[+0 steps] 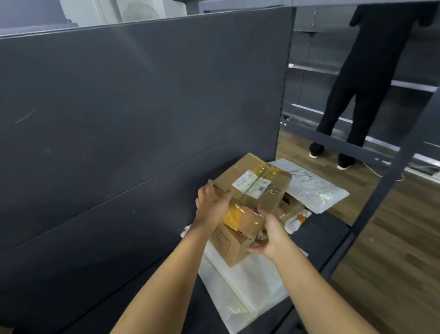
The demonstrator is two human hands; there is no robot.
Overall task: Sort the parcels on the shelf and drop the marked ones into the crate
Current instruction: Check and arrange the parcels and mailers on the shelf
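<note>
Left hand point(212, 205): grips the near left corner of the top box point(254, 185), fingers curled up its side, thumb on the near face.
Right hand point(268, 239): spread, fingers fairly straight against the stack's near right side, thumb low; clasps nothing.
Shelf point(316, 235): dark, lower centre of frame; carries every parcel.
Plastic bags point(243, 287): clear, flat under the stack.
White mailer point(314, 187): beyond the stack, right of centre.
Top box: labelled, uppermost of three cartons.
Taped box point(246, 219): yellow tape, directly beneath.
Bottom box point(227, 244): lowest, resting on the bags.
Small packet point(297, 220): orange mark, just right of the stack.
Crate: not in view.
Progress: early, I judge; nothing seen dropped, markings unreadable.
Pose: both my forearms rise from the bottom edge, converging on the stack.
</note>
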